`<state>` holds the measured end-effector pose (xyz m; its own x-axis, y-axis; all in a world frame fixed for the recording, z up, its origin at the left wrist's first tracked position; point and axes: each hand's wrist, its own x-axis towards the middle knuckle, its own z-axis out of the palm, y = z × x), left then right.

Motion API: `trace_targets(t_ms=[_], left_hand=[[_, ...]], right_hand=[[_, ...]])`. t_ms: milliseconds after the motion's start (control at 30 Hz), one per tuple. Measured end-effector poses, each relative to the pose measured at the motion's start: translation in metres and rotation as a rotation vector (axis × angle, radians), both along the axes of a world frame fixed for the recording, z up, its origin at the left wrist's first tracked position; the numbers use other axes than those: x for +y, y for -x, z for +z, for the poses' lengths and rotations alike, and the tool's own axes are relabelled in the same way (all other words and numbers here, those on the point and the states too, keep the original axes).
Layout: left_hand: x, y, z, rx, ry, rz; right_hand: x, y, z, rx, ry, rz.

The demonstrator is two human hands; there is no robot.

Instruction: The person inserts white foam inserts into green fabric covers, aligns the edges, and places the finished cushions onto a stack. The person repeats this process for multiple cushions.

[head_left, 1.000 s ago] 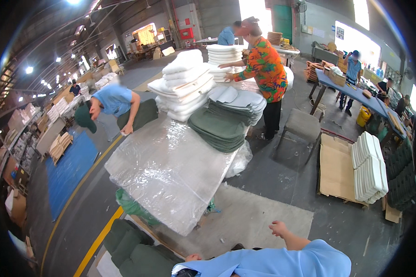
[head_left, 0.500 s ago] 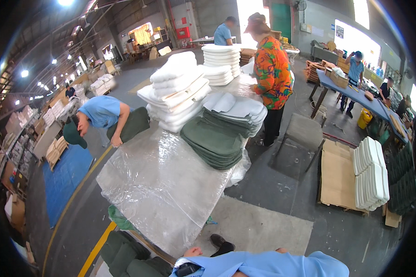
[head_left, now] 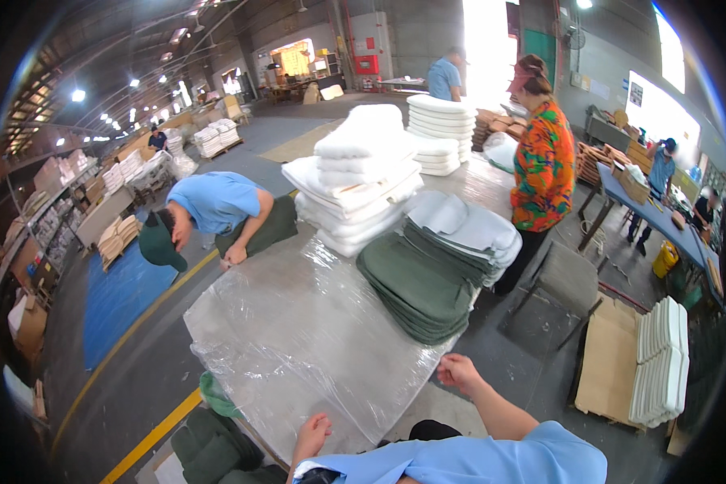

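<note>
Left hand (head_left: 315, 431) by plastic-wrapped table (head_left: 282, 347), grip loosely uncurled; right hand (head_left: 457, 372) near green cushion stack (head_left: 407, 290), cannot tell grip

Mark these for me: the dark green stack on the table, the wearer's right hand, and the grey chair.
Dark green stack (head_left: 411, 282): head view, upper face of its top piece.
Right hand (head_left: 458, 371): head view, middle of the hand.
Grey chair (head_left: 566, 273): head view, on its seat.

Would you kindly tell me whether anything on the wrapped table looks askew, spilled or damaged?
The nearer white stack looks untidy: its layers jut out unevenly, unlike the neater white stack behind it. The clear plastic covering is wrinkled. I see no spill or obvious damage.
</note>
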<state>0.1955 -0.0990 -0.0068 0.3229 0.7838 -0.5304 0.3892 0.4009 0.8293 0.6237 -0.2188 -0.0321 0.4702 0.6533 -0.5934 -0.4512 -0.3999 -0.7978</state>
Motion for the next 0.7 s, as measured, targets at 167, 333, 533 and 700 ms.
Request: trace_targets(t_ms=[167,333,533,700], left_hand=[[-0.003,0.027,-0.007,0.046,0.074,0.235],[-0.025,0.024,-0.026,-0.038,0.188,0.402],[-0.033,-0.030,-0.049,-0.212,0.161,0.510],[-0.044,-0.069,-0.055,-0.132,0.125,0.608]], right_hand=[[0.157,-0.031,0.115,0.096,-0.410,0.139],[0.290,-0.068,0.240,0.098,-0.683,0.156],[0.408,-0.125,0.328,0.258,-0.759,0.003],[0.463,-0.122,0.338,0.385,-0.679,-0.110]])
